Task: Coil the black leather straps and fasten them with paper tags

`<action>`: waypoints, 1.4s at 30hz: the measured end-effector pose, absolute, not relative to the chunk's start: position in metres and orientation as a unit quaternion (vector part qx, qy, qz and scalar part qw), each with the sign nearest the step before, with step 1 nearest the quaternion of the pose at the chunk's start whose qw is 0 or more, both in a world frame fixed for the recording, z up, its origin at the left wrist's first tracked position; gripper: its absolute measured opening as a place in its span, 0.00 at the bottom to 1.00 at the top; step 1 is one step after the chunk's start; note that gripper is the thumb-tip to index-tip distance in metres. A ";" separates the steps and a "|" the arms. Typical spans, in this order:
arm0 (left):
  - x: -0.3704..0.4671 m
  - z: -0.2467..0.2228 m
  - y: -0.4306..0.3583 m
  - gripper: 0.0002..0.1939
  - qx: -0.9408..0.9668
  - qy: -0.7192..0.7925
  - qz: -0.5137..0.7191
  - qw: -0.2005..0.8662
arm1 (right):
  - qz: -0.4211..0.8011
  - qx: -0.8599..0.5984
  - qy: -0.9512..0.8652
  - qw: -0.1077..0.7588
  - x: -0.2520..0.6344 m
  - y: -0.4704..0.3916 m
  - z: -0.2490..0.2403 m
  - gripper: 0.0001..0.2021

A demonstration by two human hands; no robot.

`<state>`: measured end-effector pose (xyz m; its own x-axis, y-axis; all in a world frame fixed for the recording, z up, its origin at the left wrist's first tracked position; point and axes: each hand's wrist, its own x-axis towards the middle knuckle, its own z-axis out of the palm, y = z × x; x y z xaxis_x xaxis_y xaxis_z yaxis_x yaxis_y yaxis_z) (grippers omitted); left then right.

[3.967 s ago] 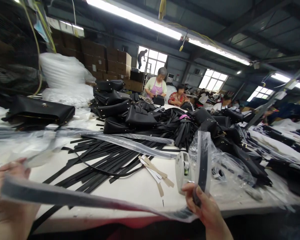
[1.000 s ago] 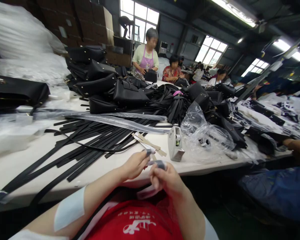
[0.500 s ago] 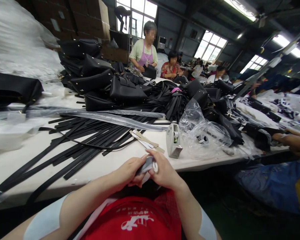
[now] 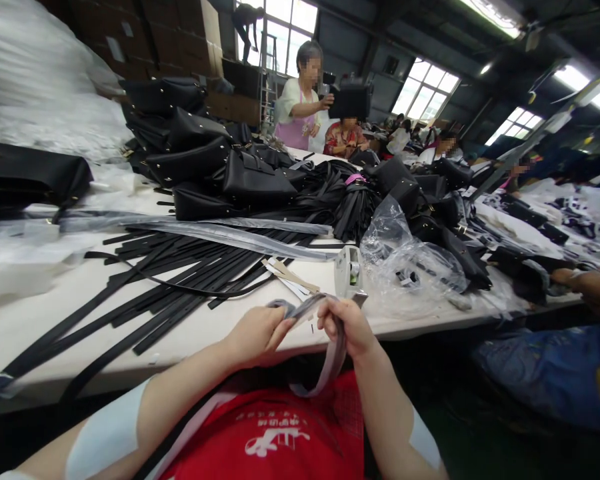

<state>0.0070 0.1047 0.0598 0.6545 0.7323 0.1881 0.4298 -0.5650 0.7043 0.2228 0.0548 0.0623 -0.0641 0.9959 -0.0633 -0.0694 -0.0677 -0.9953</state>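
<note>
A strap in a greyish translucent plastic sleeve runs between my two hands at the table's front edge. My left hand is closed around one part of it, with a bit of the strap showing beyond the fingers. Thumb and fingers of my right hand pinch the strap further along, and a loop hangs below that hand in front of the red apron. Just behind my right hand stands a pale tape dispenser. Several narrow paper strips lie on the table beyond my hands.
Loose black straps spread over the white table at left, with sleeved straps behind. Black bags are piled further back. Clear plastic bags lie at right. A co-worker across the table holds up a black bag.
My hands have moved apart, the right one going right, and the bunched sleeved strap is now stretched between them with a loop hanging down. The co-worker opposite has raised a black bag.
</note>
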 end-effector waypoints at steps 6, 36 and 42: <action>0.006 0.079 0.093 0.31 0.508 0.288 0.134 0.801 | 0.377 -0.468 -0.678 0.423 0.212 0.053 0.060 0.28; -0.004 0.094 0.110 0.29 0.304 0.204 0.225 0.903 | 0.497 -0.500 -0.573 0.420 0.205 0.045 0.030 0.26; -0.004 0.123 0.121 0.20 0.311 0.141 0.409 0.846 | 0.419 -0.578 -0.626 0.314 0.186 0.046 0.008 0.13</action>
<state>-0.0036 0.1206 0.1234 0.6254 0.7801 0.0164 -0.6052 0.4717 0.6413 0.1856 0.0456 0.0078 -0.1351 0.9867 -0.0902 0.4610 -0.0180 -0.8872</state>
